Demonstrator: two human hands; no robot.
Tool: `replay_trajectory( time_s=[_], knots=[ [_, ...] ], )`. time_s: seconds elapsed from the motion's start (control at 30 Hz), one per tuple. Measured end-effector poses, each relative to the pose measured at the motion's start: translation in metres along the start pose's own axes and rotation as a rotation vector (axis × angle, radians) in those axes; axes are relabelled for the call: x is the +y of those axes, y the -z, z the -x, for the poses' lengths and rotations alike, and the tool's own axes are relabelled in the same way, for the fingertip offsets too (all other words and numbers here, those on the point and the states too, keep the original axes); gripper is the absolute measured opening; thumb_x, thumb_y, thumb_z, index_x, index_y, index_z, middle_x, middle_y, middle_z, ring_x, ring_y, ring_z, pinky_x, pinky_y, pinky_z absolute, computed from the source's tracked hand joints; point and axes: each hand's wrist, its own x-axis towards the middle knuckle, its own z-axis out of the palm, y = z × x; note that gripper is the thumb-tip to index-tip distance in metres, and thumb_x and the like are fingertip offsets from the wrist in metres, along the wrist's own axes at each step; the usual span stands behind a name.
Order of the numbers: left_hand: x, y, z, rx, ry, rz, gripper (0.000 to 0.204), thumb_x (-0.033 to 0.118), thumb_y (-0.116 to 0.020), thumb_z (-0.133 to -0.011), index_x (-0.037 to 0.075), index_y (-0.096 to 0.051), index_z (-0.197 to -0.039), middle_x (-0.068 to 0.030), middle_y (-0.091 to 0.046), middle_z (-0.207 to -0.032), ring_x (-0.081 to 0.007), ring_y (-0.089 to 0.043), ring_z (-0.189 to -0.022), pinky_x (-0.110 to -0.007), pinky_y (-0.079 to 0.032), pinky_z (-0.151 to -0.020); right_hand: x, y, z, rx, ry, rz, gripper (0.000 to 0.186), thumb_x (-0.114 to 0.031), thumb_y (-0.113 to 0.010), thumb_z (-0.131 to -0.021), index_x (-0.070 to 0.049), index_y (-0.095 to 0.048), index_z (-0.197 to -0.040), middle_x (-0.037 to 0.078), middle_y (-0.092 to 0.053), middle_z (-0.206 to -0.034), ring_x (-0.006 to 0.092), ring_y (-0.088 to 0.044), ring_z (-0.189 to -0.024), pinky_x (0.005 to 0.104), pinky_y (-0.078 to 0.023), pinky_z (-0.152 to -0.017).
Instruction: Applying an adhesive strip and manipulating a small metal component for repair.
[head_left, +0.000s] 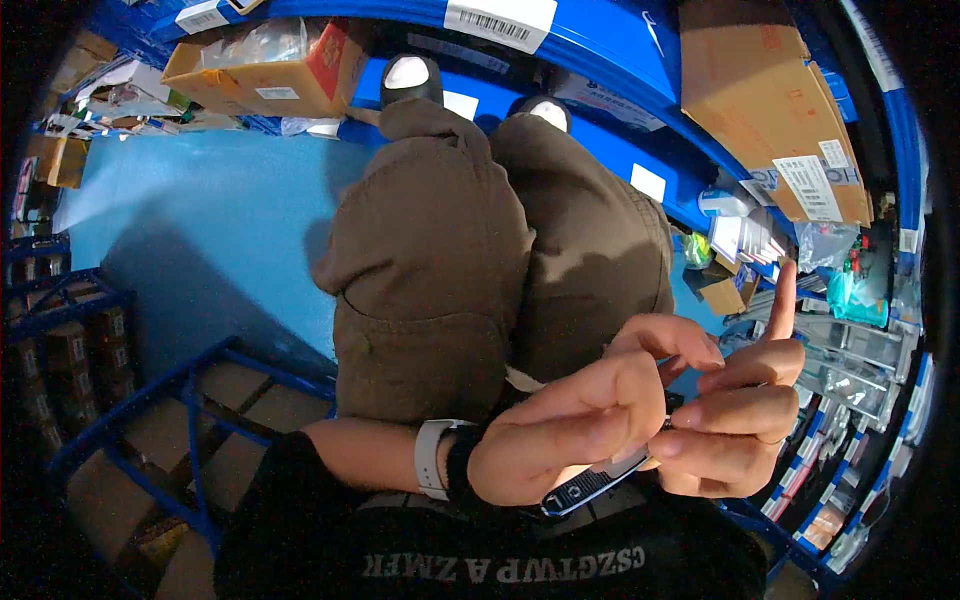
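Note:
My left hand (560, 430), with a white watch (433, 460) on its wrist, is closed on a small black-and-silver folding knife (590, 485) low in front of my chest. My right hand (735, 410) meets it at the upper end of the knife, thumb and fingers pinched there, with its index finger pointing up. The exact part pinched is mostly hidden by fingers. My brown-trousered legs (420, 260) and dark shoes show beyond the hands.
Blue shelving (650, 80) runs just past my feet, holding an open carton (260, 90) and a tall cardboard box (770, 110). Packed shelves (850, 420) are at right. A blue rack frame (190, 380) with cartons stands at lower left beside the blue floor (190, 200).

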Motion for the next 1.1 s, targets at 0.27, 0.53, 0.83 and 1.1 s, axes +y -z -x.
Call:
replay_trajectory(
  time_s=[0.27,0.53,0.83,1.1],
  knots=[
    [-0.002,0.001,0.002,0.031,0.006,0.065,0.024,0.036,-0.046,-0.088,0.017,-0.048,-0.072,-0.0159,-0.03,-0.127,-0.0286,-0.023,-0.123,-0.042,-0.012,-0.102,0.005,-0.017,0.008,0.141,0.026,0.024,0.018,-0.013,-0.07,-0.061,-0.024,-0.057,-0.068,-0.009,-0.044,-0.071,0.0119,-0.042,-0.067,0.0663,-0.018,-0.098],
    [-0.014,0.001,-0.005,-0.052,-0.203,0.142,0.02,0.026,-0.04,-0.091,0.009,-0.044,-0.082,-0.0104,-0.033,-0.123,-0.0152,-0.024,-0.116,-0.038,-0.012,-0.098,0.003,-0.003,0.005,0.043,-0.024,-0.065,0.015,-0.015,-0.072,-0.057,-0.022,-0.06,-0.063,-0.007,-0.046,-0.066,0.0114,-0.044,-0.064,0.0636,-0.019,-0.099],
    [-0.016,0.002,-0.004,0.031,-0.108,0.307,0.016,0.026,-0.044,-0.088,0.012,-0.041,-0.082,-0.0095,-0.034,-0.124,-0.0162,-0.027,-0.119,-0.036,-0.015,-0.098,0.013,0.012,0.015,0.016,-0.003,-0.141,0.011,-0.02,-0.072,-0.058,-0.022,-0.061,-0.062,-0.008,-0.047,-0.068,0.0101,-0.045,-0.066,0.0629,-0.015,-0.101],
    [-0.008,0.0,0.001,0.041,-0.002,0.361,0.015,0.027,-0.044,-0.089,0.013,-0.042,-0.085,-0.0084,-0.034,-0.122,-0.0169,-0.031,-0.114,-0.037,-0.023,-0.095,0.007,-0.014,0.011,0.186,0.032,-0.018,0.01,-0.018,-0.068,-0.054,-0.022,-0.062,-0.061,-0.008,-0.047,-0.064,0.009,-0.046,-0.066,0.0634,-0.019,-0.099]
  ],
)
